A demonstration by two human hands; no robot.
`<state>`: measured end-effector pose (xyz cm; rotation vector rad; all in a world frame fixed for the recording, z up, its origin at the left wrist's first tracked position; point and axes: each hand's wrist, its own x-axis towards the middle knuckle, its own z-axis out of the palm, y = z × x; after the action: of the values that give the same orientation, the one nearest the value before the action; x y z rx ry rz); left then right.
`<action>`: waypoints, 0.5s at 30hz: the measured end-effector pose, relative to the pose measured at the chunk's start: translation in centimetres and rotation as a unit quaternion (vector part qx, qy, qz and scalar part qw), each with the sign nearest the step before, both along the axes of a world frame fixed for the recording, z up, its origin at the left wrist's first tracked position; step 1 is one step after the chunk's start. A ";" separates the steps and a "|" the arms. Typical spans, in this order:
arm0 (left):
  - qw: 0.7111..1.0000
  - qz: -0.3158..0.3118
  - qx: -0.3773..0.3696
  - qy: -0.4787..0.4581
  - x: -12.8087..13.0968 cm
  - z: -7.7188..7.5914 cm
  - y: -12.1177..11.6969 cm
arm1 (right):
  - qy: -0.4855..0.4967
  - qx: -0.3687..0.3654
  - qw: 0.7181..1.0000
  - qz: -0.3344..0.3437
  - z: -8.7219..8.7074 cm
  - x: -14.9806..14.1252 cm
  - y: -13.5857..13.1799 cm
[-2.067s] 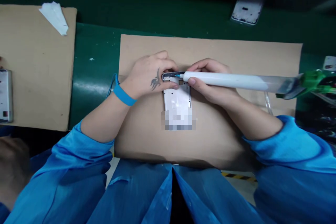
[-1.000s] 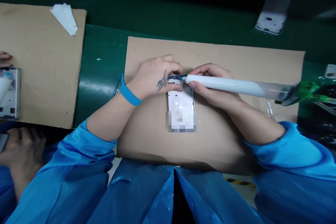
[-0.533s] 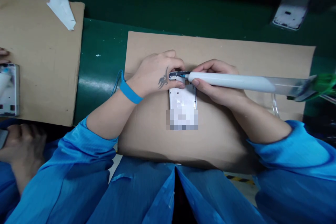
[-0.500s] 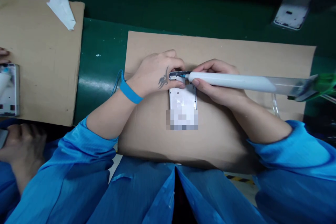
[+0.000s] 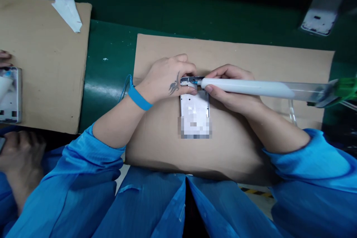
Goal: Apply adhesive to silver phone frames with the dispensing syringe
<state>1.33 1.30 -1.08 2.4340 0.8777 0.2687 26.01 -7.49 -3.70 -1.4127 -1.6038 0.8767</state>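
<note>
— Which step is that person on?

— I think it's the careful tip work on that flat, white, phone-shaped frame (image 5: 195, 108), maybe metal, with a dark far end. It lies on the tan cardboard sheet (image 5: 167, 145), on the shiny green bench (image 5: 111, 54). Its near end is too blurry to see.

— What's each hand doing?

— The left hand (image 5: 166, 76), with the bright blue band (image 5: 139, 98) round its wrist, pinches the frame's far end. The thumb is on top and the fingers are over the edge. The right hand (image 5: 237, 98) is just right of the frame. It grips a long, round, see-through plastic tube (image 5: 234, 84) with white stuff inside.

— And where does the tube point?

— Its thin blue tip (image 5: 196, 82) is at the frame's dark far end. I can't tell if it touches, or if anything comes out. The rest sticks out right of the frame, back to a green cap (image 5: 338, 91).

— So what does the next move call for?

— Small and slow, I'd say. The left hand should hold the frame tight so it can't slide. The right hand should guide the tip gently, because such a long tube could swing it off that narrow end.

— Any more frames?

— One more white frame (image 5: 319, 20) lies past this one, far off to the right.
</note>
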 end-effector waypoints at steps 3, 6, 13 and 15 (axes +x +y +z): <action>1.000 -0.001 0.001 -0.007 0.0 0.0 0.0 | -0.006 -0.010 1.000 0.003 -0.1 0.1 0.0; 1.000 -0.002 -0.002 0.002 0.0 0.0 0.0 | -0.010 -0.014 1.000 0.003 -0.1 0.2 0.0; 1.000 -0.005 -0.002 0.009 0.1 0.1 0.0 | -0.019 -0.012 1.000 -0.007 0.0 0.2 -0.1; 1.000 -0.006 -0.002 0.015 0.0 0.1 0.0 | -0.026 -0.012 0.999 -0.014 0.0 0.2 -0.1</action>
<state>1.37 1.32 -1.01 2.4437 0.8750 0.2269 26.24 -7.58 -3.71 -1.4830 -1.6126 0.8520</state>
